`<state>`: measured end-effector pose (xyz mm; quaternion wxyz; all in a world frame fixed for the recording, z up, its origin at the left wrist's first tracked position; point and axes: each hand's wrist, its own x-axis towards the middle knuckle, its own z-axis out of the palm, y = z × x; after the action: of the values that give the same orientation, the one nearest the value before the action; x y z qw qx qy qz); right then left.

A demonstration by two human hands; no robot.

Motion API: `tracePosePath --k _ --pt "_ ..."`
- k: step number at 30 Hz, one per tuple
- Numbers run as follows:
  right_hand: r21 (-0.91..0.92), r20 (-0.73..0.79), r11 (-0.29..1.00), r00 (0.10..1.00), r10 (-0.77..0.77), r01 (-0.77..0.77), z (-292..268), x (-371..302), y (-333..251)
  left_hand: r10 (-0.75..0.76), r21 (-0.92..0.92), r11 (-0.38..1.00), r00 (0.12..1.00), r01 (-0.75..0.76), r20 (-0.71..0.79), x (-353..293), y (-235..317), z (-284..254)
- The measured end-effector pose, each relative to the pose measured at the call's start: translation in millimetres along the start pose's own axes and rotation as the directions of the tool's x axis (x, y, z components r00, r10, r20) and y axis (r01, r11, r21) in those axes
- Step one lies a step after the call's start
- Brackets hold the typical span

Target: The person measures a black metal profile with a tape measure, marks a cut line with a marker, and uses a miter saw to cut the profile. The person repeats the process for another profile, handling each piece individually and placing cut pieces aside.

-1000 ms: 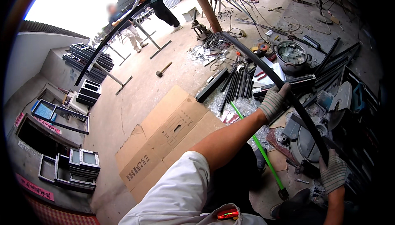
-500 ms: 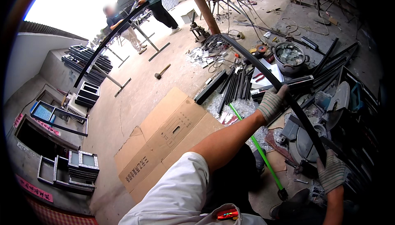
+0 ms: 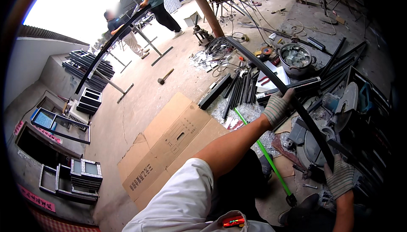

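Observation:
A long dark metal profile bar [image 3: 262, 68] runs aslant from the upper middle down toward the lower right. My left hand [image 3: 277, 108], in a striped grey work glove, is closed around it near its middle. Lower down, my right hand [image 3: 341, 177], gloved the same way, grips the bar's near end, its fingers partly hidden. Beneath and beside the bar sits a cutting saw [image 3: 312, 147] with a round grey base. A green rod [image 3: 271, 164] with a black end lies slanting on the floor by my foot.
A flattened cardboard box [image 3: 165, 147] covers the floor at left. Dark profile offcuts [image 3: 242, 88], a metal pot of scraps [image 3: 295, 58] and a hammer [image 3: 165, 76] lie beyond. Two people stand at a long bar on trestles [image 3: 111, 41]. Window frames [image 3: 87, 172] stack along the left wall.
The view has shifted very slightly. Both my hands keep their hold on the profile bar, with almost no movement. The person at the far left has turned or raised their head a little.

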<state>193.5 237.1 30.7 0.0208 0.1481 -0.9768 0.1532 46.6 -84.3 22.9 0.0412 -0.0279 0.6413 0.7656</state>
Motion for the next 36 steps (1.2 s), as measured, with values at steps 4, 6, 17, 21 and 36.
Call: tracePosePath --k 4,6,17,21,36 --pt "-0.016 -0.012 1.0 1.0 -0.003 0.003 3.9 -1.1 2.0 -0.004 0.014 1.0 1.0 0.004 0.004 2.2 -1.0 -2.0" --pt "-0.002 0.001 1.0 1.0 0.009 -0.009 2.9 -0.7 0.4 -0.034 -0.009 0.999 0.999 0.034 0.004 2.2 -1.7 -1.3" --pt "0.03 -0.006 0.999 1.0 -0.027 0.027 2.1 -1.4 0.9 -0.042 0.002 0.999 0.999 0.042 -0.007 -0.2 1.0 0.0" --pt "0.029 0.008 0.999 1.0 -0.028 0.028 0.3 -1.0 -2.2 -0.052 0.006 0.999 0.999 0.052 -0.008 0.4 -0.6 -3.2" --pt "0.017 0.032 1.0 0.999 0.009 -0.009 2.5 -1.5 -1.0 -0.005 0.024 1.0 1.0 0.005 0.006 2.4 -2.8 -3.4"
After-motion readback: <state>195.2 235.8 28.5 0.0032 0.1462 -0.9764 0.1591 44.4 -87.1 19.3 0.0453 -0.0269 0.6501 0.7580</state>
